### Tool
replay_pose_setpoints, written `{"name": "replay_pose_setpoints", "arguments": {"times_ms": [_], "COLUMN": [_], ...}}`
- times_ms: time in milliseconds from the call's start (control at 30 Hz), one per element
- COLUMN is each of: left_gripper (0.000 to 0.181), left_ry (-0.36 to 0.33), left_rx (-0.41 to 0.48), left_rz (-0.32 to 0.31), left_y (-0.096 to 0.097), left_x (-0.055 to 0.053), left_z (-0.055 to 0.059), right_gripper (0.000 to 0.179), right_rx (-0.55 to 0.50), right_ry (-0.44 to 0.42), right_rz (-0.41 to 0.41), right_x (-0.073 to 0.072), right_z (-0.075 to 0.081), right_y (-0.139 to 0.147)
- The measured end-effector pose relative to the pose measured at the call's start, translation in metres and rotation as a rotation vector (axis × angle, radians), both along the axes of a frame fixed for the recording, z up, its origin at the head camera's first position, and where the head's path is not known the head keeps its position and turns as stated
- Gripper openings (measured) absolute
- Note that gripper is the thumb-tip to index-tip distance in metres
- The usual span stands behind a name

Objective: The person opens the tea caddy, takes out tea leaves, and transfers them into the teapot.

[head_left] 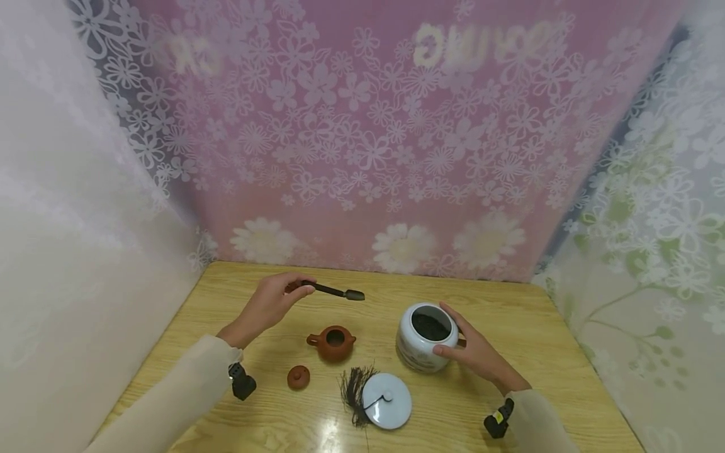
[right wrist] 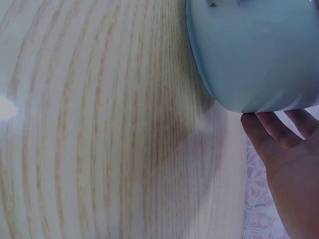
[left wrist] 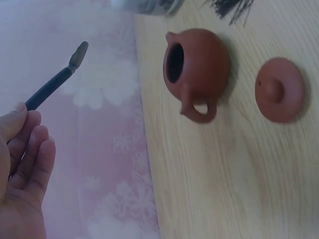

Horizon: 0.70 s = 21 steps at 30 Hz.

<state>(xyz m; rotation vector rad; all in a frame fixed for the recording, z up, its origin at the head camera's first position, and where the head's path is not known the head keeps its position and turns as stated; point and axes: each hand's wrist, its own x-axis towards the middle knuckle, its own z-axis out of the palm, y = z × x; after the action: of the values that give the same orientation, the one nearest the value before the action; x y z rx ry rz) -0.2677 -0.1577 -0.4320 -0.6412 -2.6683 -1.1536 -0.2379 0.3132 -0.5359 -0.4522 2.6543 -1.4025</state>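
My left hand [head_left: 273, 302] holds a small tea scoop [head_left: 331, 290] by its dark handle, its blade pointing right above the back of the table. In the left wrist view, the scoop's blade [left wrist: 79, 55] shows no visible load. My right hand [head_left: 474, 353] grips a white ceramic jar [head_left: 416, 349] from its right side, thumb near the front of the rim and fingers round the back. Dark loose tea leaves [head_left: 432, 326] lie inside the jar. Between the hands, a reddish-brown clay teapot [head_left: 331, 350] stands uncovered, its handle to the left.
The teapot's small round lid [head_left: 297, 377] lies in front of it on the wooden table [head_left: 255, 415]. A white jar lid [head_left: 393, 412] with a dark tassel [head_left: 355, 395] rests before the jar. Flowered curtains [head_left: 362, 157] stand behind and at the sides.
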Motion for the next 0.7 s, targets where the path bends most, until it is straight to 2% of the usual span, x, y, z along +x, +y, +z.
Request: {"name": "replay_pose_setpoints", "arguments": {"times_ms": [300, 700], "left_gripper": [0.025, 0.027], "left_ry": [0.036, -0.004], "left_rx": [0.018, -0.019], "left_rz": [-0.139, -0.227], "left_y": [0.038, 0.083], "left_x": [-0.002, -0.012], "left_z": [0.008, 0.016], "right_gripper": [0.099, 0.098], "right_rx": [-0.005, -0.006], "right_ry": [-0.004, -0.007], "right_rz": [0.006, 0.010], "right_x": [0.001, 0.001], "right_z": [0.003, 0.002], "right_y": [0.000, 0.000]}}
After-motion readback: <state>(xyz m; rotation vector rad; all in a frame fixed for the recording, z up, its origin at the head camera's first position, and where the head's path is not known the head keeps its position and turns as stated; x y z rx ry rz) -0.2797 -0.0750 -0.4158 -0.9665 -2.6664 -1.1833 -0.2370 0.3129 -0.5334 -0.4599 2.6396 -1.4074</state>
